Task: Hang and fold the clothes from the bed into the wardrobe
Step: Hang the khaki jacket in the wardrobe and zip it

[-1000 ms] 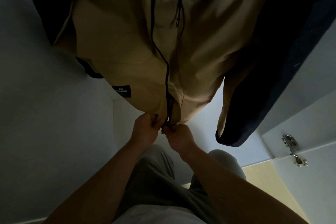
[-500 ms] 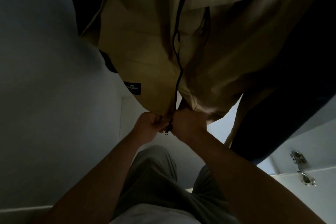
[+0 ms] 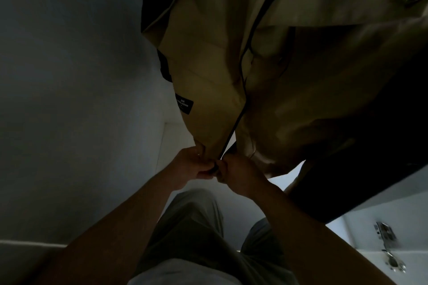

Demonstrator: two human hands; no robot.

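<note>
The fingers (image 3: 206, 167) of the left hand (image 3: 192, 164) are curled tightly round one front edge of the tan jacket (image 3: 208, 65) at its hem. Those of the right hand (image 3: 238, 173) are pinched on the opposite edge, so that both hands meet just below the centre of the frame. The two hem ends are held together, and this is judged to be done so that the foot of the zip (image 3: 234, 128) can be joined and the jacket closed as it hangs. The cloth is drawn downward, which keeps the dark zip line nearly straight above the knuckles.

The jacket fills the upper centre and upper right of the frame and appears to be hung inside the wardrobe. Its top is cut off, so neither hanger nor rail can be seen. A small dark part is wedged between the two hands, but it cannot be told whether this is the slider. The black label (image 3: 184, 105) on the left panel carries print too small to be read. A dark garment (image 3: 370, 157) at the right overlaps the jacket's far side, and its shape is lost in shadow. Two metal hinges (image 3: 385, 233) at the lower right are blurred. The bed is not in view.
</note>
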